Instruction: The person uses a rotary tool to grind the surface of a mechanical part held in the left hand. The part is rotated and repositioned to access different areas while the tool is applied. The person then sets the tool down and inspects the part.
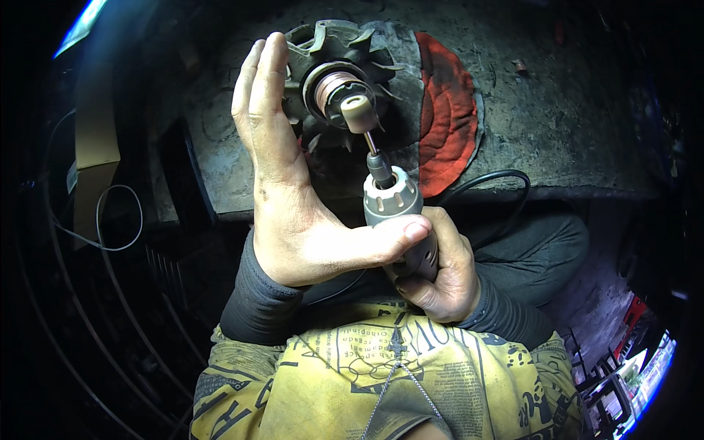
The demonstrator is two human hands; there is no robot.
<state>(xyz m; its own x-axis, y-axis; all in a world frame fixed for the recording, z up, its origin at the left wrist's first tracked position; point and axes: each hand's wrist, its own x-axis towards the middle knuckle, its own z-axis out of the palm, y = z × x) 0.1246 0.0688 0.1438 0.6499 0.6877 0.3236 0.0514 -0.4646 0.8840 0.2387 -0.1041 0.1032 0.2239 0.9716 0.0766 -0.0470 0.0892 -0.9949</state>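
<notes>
My right hand (453, 275) is closed around the body of a grey rotary tool (394, 196), pointing it away from me. At its tip, a thin metal shank carries a worn, pale brown cylindrical bit (357, 114). My left hand (282, 183) is open, its fingers stretched upward and its thumb laid across the tool's front housing. Beyond the bit lies a dark finned metal rotor (317, 45) with a copper-coloured ring (334, 84) at its centre. The bit overlaps the ring's near side; I cannot tell whether they touch. My left fingertips are beside the rotor's left edge.
A red quilted cloth (446, 110) lies right of the rotor on the worn, dark work surface (543, 147). A black cable (506, 174) loops near the front edge. At the left are a cardboard strip (97, 132) and a thin pale cord (139, 213).
</notes>
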